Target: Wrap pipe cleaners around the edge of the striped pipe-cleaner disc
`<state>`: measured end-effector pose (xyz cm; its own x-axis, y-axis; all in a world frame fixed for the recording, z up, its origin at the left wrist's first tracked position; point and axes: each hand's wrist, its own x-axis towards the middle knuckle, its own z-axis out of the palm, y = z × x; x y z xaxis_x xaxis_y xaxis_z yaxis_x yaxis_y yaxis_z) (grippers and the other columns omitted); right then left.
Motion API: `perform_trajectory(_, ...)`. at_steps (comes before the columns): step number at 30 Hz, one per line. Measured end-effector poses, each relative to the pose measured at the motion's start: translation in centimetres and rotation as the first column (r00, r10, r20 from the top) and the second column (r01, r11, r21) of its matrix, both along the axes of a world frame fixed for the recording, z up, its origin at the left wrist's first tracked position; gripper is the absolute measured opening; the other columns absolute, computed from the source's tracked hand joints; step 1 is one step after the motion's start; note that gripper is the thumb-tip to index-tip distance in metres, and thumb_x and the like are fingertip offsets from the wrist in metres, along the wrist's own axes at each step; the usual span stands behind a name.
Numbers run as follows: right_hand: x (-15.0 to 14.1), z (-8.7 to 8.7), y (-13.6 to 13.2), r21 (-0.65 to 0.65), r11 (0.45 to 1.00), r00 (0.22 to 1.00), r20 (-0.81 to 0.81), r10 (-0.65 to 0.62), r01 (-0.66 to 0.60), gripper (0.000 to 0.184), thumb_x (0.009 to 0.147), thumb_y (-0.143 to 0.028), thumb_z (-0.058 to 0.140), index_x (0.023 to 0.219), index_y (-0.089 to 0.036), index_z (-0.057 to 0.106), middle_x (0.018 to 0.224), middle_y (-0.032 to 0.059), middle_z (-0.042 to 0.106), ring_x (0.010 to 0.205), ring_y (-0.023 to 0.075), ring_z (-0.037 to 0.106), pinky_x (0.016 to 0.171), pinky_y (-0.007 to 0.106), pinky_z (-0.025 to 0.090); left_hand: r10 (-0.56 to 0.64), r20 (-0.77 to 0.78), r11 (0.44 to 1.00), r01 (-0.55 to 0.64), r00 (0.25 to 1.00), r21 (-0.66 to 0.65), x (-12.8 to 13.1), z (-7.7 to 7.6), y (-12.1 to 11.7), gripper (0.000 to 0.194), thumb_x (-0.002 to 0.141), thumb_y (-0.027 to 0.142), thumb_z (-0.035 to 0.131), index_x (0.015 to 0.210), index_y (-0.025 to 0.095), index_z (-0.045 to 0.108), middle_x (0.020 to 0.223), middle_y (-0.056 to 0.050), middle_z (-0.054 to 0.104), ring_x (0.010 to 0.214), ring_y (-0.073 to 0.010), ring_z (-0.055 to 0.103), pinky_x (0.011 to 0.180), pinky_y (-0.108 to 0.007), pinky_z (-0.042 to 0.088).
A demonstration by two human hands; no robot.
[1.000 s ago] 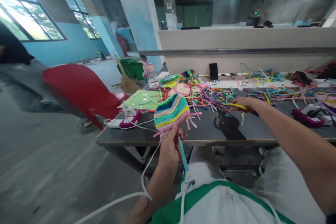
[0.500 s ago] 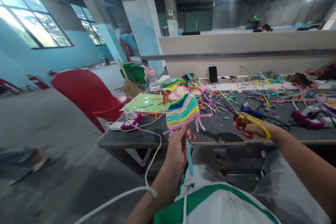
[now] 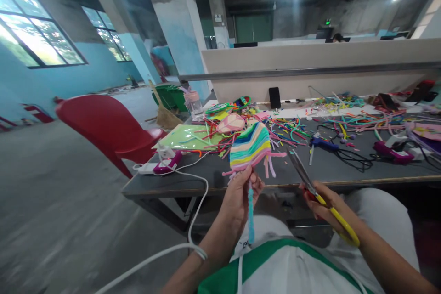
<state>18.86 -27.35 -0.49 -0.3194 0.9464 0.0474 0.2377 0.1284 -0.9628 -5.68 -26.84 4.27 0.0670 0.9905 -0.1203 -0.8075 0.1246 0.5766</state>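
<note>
1. While the left hand (image 3: pixel 241 190) is pinching the lower edge of a striped pipe-cleaner fan (image 3: pixel 251 146), a blue pipe cleaner (image 3: pixel 251 213) is hanging from those fingers toward 6 o'clock.
2. The right hand (image 3: pixel 322 202) is gripping yellow-handled scissors (image 3: pixel 319 197), whose blades are pointing toward 11 o'clock, just beside the fan's loose pink ends.
3. The fan is being held upright above the near edge of the dark worktable (image 3: pixel 327 170).
4. At 9 o'clock from the fan, a purple glue gun (image 3: pixel 167 163) is lying on the table, its white cord trailing down.
5. At 12 o'clock, loose pipe cleaners (image 3: pixel 285 128) are lying scattered.
6. Small dark writing on the white garment below is showing, too blurred to read.
</note>
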Motion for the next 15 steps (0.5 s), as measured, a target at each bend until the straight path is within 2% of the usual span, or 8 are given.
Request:
perform_trajectory(2,1.0,0.2,0.3,0.074,0.996,0.988,0.148,0.045,-0.057,0.037,0.081,-0.037,0.055,0.114,-0.022,0.051,0.081,0.0021,0.052,0.063,0.0117,0.051,0.052,0.021,0.044,0.004,-0.039,1.000,-0.004,0.999,0.011,0.1,0.2,0.1,0.022,0.075,0.024,0.069,0.062,0.013,0.055,0.053,0.004,0.050,0.048,-0.0049,0.046,0.062,-0.022,0.047)
perform_trajectory(4,2.1,1.0,0.3,0.164,0.976,0.950,0.298,0.090,-0.143,0.032,0.083,-0.033,0.053,0.112,-0.021,0.055,0.079,0.0018,0.055,0.064,0.0117,0.052,0.056,0.022,0.045,0.019,-0.145,0.998,-0.011,0.989,0.055,-0.1,0.5,0.2,0.024,0.076,0.026,0.068,0.060,0.013,0.054,0.052,0.003,0.051,0.047,-0.0055,0.047,0.061,-0.022,0.047)
perform_trajectory(7,3.5,2.8,-0.1,0.253,0.939,0.883,0.460,0.094,-0.232,0.028,0.084,-0.032,0.051,0.108,-0.020,0.058,0.080,0.0027,0.059,0.066,0.0131,0.054,0.061,0.022,0.045,-0.035,-0.334,0.992,0.074,0.942,0.105,-0.8,1.1,0.6,0.029,0.077,0.029,0.066,0.056,0.012,0.054,0.050,0.002,0.052,0.046,-0.0067,0.048,0.057,-0.022,0.046)
perform_trajectory(9,4.1,4.0,-0.5,0.263,0.927,0.838,0.539,0.089,-0.267,0.027,0.084,-0.034,0.051,0.105,-0.019,0.059,0.080,0.0032,0.061,0.067,0.0138,0.055,0.061,0.022,0.044,-0.094,-0.416,0.986,0.142,0.904,0.086,-1.3,1.6,0.9,0.029,0.076,0.029,0.067,0.056,0.012,0.055,0.049,0.001,0.052,0.045,-0.0072,0.048,0.053,-0.022,0.044)
perform_trajectory(13,4.7,5.8,-1.0,0.221,0.918,0.757,0.643,0.118,-0.330,0.023,0.084,-0.033,0.051,0.100,-0.020,0.060,0.081,0.0029,0.063,0.068,0.0149,0.057,0.061,0.023,0.044,-0.136,-0.547,0.979,0.198,0.826,0.056,-2.0,3.1,1.6,0.028,0.073,0.030,0.069,0.055,0.012,0.058,0.048,0.001,0.053,0.042,-0.0064,0.045,0.051,-0.021,0.044)
perform_trajectory(15,4.8,6.6,-1.1,0.226,0.917,0.750,0.653,0.108,-0.329,0.018,0.083,-0.032,0.051,0.091,-0.020,0.061,0.075,0.0014,0.062,0.063,0.0145,0.056,0.058,0.022,0.042,-0.169,-0.600,0.968,0.247,0.782,0.050,-2.0,3.7,1.9,0.029,0.073,0.031,0.069,0.054,0.011,0.058,0.047,0.001,0.052,0.042,-0.0059,0.044,0.051,-0.021,0.044)
